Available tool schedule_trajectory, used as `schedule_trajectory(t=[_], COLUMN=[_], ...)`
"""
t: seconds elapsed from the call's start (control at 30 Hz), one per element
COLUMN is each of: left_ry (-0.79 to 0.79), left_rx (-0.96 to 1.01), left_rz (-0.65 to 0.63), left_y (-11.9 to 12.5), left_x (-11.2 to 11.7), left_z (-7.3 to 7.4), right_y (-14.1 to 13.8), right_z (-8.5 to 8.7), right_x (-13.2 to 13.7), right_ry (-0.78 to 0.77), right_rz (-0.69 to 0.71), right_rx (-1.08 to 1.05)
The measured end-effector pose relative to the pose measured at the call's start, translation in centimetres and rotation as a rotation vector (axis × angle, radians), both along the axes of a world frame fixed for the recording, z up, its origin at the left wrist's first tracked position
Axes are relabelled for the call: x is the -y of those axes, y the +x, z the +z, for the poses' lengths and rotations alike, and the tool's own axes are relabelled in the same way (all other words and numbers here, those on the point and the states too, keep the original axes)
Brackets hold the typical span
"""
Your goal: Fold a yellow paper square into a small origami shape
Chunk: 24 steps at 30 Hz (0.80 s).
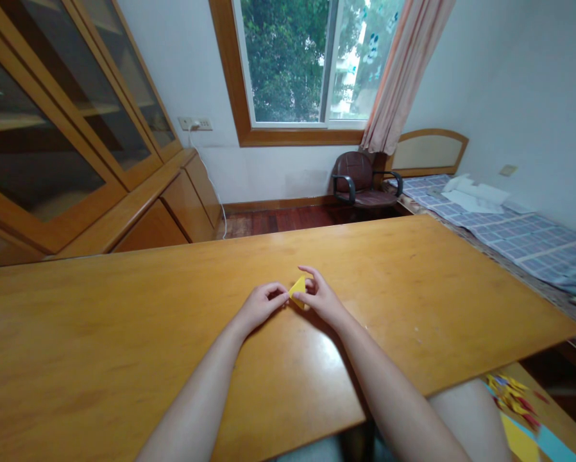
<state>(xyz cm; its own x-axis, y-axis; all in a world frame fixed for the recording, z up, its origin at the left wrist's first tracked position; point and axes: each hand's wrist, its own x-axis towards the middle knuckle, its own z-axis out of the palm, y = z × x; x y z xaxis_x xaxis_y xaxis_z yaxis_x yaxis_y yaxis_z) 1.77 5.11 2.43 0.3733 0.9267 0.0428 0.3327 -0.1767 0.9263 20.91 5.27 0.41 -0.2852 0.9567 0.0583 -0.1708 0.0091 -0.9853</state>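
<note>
A small folded piece of yellow paper [297, 287] sits at the middle of a wooden table [124, 321]. My right hand [321, 296] pinches its right side, with thumb and fingers closed on it. My left hand [262, 305] is curled, and its fingertips press the paper's left edge. Both forearms reach in from the near edge of the table.
More coloured paper pieces [512, 393] lie on a low surface at the lower right. A bed [509, 231] runs along the right wall, and a dark office chair [360, 179] stands under the window. Glass-door wooden cabinets [76, 141] line the left wall.
</note>
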Motion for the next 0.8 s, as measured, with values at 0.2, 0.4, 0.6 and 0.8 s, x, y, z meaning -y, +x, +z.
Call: schedule_trajectory(t=[0.2, 0.4, 0.6, 0.8], left_ry=[0.022, 0.038, -0.016, -0.073], left_rx=[-0.035, -0.056, 0.023, 0.111], left_rz=[0.02, 0.055, 0.11, 0.143], left_y=[0.06, 0.16, 0.08, 0.08], left_x=[0.04, -0.05, -0.29, -0.35], left_z=[-0.13, -0.08, -0.28, -0.23], right_y=[-0.19, -0.39, -0.25, -0.16], right_z=[-0.05, -0.23, -0.25, 0.27], right_x=[-0.05, -0.22, -0.43, -0.08], right_ry=[-0.001, 0.022, 0.042, -0.011], right_rz=[-0.068, -0.161, -0.201, -0.079], right_rx=[0.05, 0.078, 0.046, -0.006])
